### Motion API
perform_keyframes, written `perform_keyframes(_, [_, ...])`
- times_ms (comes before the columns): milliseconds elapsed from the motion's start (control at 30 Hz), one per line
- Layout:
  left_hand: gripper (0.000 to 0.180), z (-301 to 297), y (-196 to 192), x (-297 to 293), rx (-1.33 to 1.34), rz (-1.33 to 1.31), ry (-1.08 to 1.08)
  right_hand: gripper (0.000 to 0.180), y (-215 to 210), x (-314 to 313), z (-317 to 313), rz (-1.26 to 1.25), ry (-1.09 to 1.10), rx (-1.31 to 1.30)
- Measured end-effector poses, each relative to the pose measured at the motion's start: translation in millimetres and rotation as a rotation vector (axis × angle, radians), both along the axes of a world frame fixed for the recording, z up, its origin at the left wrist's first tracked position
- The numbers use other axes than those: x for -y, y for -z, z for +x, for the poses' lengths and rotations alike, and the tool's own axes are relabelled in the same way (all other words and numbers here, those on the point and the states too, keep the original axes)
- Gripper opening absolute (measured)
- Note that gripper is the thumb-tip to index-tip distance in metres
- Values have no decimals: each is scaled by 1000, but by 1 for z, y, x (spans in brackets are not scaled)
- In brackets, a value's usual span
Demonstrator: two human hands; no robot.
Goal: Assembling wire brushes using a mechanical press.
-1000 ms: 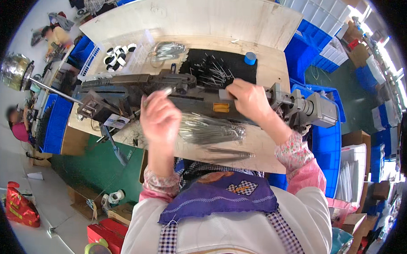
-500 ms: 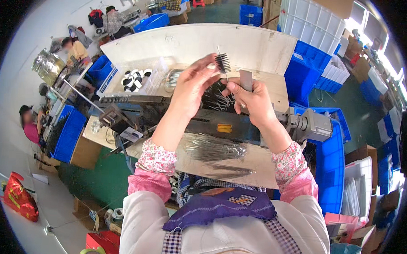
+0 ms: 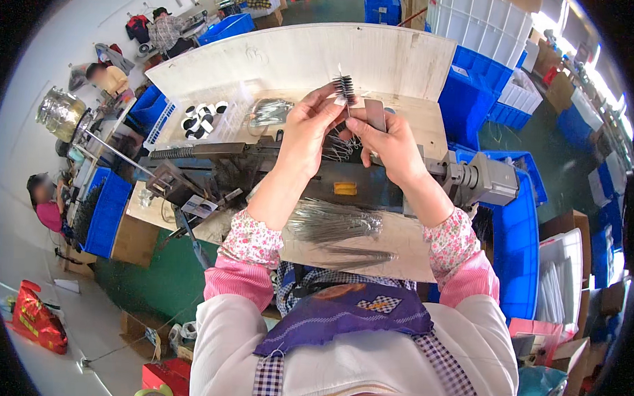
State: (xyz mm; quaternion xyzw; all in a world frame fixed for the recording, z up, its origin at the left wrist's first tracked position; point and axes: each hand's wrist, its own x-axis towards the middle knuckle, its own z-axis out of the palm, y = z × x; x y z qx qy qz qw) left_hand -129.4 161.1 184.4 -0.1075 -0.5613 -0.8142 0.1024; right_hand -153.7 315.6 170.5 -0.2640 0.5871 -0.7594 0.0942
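Observation:
A small twisted-wire brush [image 3: 344, 87] with black bristles stands nearly upright above the bench machine. My left hand [image 3: 311, 121] is closed on it, thumb and fingers pinching just under the bristles. Close beside it, my right hand [image 3: 392, 146] is closed around a flat grey metal blade [image 3: 375, 115] that sticks up past the thumb. The right thumb and fingers also lie at the brush's thin wire stem; whether they grip it is hidden. Beneath the hands lies a heap of looped wire stems [image 3: 341, 150], partly covered by them.
A long dark machine [image 3: 289, 183] with a motor [image 3: 496, 179] at its right end crosses the bench. Nearer lie bundles of thin wires [image 3: 333, 223]. At the left is a clear tray with black-and-white rolls [image 3: 202, 121]. Blue bins [image 3: 516, 254] flank the right side. Several people work far left.
My hands have drawn closer together, and the brush stands more upright. My left fingers now pinch nearer the base of the bristles. The whole view has shifted slightly.

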Motion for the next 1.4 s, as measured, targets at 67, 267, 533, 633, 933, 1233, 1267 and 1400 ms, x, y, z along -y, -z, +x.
perform_keyframes(67, [38,3,10,2,14,42,-39,25,3,1,-1,23,4,4])
perform_keyframes(267, [40,52,53,11,90,-10,-129,28,10,1,-17,146,52,-71])
perform_keyframes(533, [30,116,111,25,275,-98,26,30,9,28,-75,1175,384,-780])
perform_keyframes(633, [29,138,132,40,356,-155,-31,24,29,18,-46,946,291,-927])
perform_keyframes(933, [26,145,157,55,449,-280,-89,21,131,-46,60,1105,60,-425])
perform_keyframes(1233, [23,105,144,27,244,-455,-3,16,130,-54,64,966,126,-401])
perform_keyframes(1267, [23,102,140,24,246,-456,-10,12,123,-56,66,959,134,-426])
perform_keyframes(1400, [33,79,106,2,-217,-944,-142,22,89,-54,67,875,216,-418])
